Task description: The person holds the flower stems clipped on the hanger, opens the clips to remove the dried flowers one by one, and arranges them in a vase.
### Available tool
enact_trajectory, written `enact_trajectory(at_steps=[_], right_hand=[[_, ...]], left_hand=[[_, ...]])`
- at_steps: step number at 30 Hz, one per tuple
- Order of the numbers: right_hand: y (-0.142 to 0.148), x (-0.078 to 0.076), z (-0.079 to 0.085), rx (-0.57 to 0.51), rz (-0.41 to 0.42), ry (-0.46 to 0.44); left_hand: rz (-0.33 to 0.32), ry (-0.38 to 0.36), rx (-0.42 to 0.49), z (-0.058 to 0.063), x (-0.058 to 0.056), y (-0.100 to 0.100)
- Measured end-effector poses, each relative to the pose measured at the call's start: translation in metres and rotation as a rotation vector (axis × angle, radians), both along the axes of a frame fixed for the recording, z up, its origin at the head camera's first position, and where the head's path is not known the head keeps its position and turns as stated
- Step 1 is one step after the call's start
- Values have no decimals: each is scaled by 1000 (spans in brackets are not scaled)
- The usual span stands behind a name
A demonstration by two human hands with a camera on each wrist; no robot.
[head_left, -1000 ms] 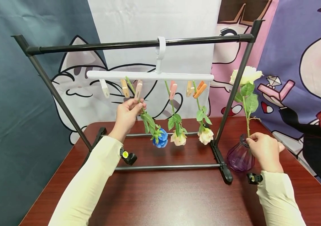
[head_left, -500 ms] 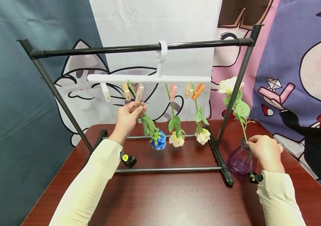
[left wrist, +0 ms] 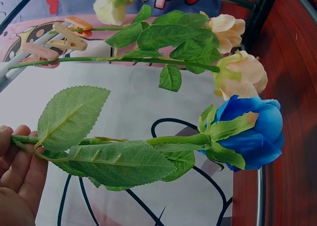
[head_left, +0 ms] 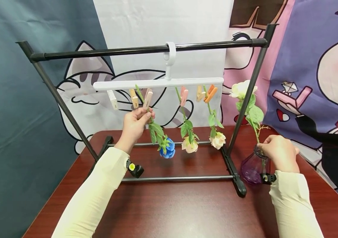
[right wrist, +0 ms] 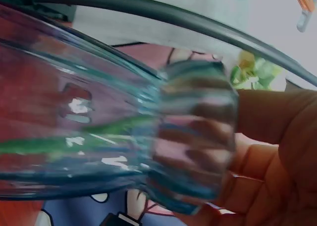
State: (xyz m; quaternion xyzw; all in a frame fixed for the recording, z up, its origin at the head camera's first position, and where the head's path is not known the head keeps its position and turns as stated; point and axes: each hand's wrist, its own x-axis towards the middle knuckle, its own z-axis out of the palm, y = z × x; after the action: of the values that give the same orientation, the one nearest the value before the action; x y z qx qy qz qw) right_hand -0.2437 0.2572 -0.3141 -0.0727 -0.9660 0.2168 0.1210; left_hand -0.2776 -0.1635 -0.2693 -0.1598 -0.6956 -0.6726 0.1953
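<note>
In the head view my left hand (head_left: 136, 124) pinches the stem of a blue rose (head_left: 167, 148), which hangs bloom down just below a pale pink clothespin (head_left: 147, 98). Its leaves and bloom fill the left wrist view. My right hand (head_left: 280, 152) is at the mouth of a purple glass vase (head_left: 250, 168), fingertips pinching the stem of a white rose (head_left: 242, 89) that leans left. Through the glass in the right wrist view, the green stem (right wrist: 44, 144) runs down inside the vase. Two cream roses, a left one (head_left: 190, 145) and a right one (head_left: 217, 141), hang upside down.
A white hanger (head_left: 157, 83) with several clothespins hangs from a black rack (head_left: 97, 53) standing on the reddish-brown table (head_left: 169, 208). The vase stands just right of the rack's foot (head_left: 237, 185). A cartoon-printed cloth (head_left: 297, 62) covers the wall behind.
The white rose has sunk deeper into the vase and tilted left. My right hand dips slightly, then rises a little at the rim. My left hand stays at the blue rose's stem.
</note>
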Motion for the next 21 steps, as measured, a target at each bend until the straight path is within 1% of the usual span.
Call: enact_trajectory(at_steps=[2, 5, 8, 11, 15, 21], right_hand=[[1, -2, 3, 3, -4, -5], [-1, -7, 6, 5, 5, 16], [-6, -11, 4, -15, 5, 55], [-9, -12, -2, -50, -13, 108], [-6, -5, -10, -86, -42, 192], [-3, 12, -19, -118, -99, 300]], left_hand=[[4, -4, 7, 0, 0, -1], [14, 0, 18, 1, 1, -2], [12, 7, 14, 2, 1, -2], [3, 3, 12, 2, 1, -1], [-4, -7, 30, 0, 2, -2], [5, 6, 12, 2, 4, -4]])
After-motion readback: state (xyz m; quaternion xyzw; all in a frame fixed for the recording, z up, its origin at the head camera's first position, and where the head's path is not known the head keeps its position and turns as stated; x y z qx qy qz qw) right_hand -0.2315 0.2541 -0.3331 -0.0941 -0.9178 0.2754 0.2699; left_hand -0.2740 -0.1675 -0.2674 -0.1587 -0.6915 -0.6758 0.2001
